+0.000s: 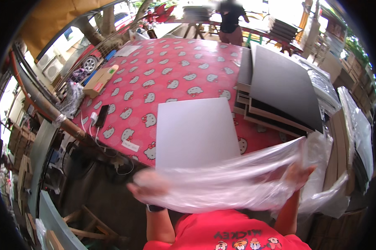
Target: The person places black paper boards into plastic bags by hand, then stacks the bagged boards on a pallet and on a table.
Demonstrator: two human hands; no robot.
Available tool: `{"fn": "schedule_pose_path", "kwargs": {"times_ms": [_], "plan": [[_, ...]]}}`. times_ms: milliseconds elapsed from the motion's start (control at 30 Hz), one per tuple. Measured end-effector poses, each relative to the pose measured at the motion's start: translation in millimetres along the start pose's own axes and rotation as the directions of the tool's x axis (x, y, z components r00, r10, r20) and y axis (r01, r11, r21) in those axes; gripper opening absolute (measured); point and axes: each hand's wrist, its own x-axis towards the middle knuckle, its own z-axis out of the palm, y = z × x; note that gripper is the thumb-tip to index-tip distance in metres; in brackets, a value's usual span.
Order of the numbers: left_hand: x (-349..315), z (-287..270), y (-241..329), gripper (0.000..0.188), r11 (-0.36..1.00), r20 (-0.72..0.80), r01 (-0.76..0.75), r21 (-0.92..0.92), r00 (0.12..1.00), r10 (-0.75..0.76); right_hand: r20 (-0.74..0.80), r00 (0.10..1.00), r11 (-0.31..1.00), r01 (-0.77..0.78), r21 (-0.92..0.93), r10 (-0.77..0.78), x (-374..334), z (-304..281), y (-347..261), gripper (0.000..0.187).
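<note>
A sheet of clear plastic film (221,187) stretches in loose folds between my hands, in front of my body and over the near table edge. My left hand (151,183), smeared by motion, is closed on the film's left end; its separate fingers do not show well. My right hand (297,175) grips the other end, partly behind the film. Just beyond lies a flat white board (195,133) on the table, its near edge covered by the film. The pink patterned tabletop (179,85) spreads out behind it.
Dark-topped panels (284,83) are stacked at the right of the table, beside more plastic-wrapped boards (357,129). At left lie a black phone (101,116), white cables and a cardboard box (100,81). A metal pole (42,104) runs along the left. Another person (231,21) stands at the far side.
</note>
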Motion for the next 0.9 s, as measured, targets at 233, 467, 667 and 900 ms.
{"fn": "schedule_pose_path", "kwargs": {"times_ms": [233, 467, 667, 900], "plan": [[68, 20, 21, 0.043, 0.972, -0.123, 0.198, -0.126, 0.969, -0.213, 0.383, 0.858, 0.936, -0.345, -0.061, 0.341, -26, 28, 49, 0.048], [40, -30, 13, 0.041, 0.974, 0.090, 0.225, -0.018, 0.971, -0.223, 0.586, 0.803, 0.905, -0.324, 0.274, 0.110, 12, 46, 39, 0.055], [106, -77, 129, 0.045, 0.989, -0.088, 0.059, 0.138, 0.995, -0.047, 0.772, 0.537, 0.908, -0.026, 0.418, -0.340, 127, 101, 16, 0.036], [178, -245, 124, 0.036, -0.406, -0.668, 0.706, 0.581, 0.698, 0.257, -0.038, 0.963, 0.428, 0.084, -0.900, -0.268, 356, 83, 110, 0.022]]}}
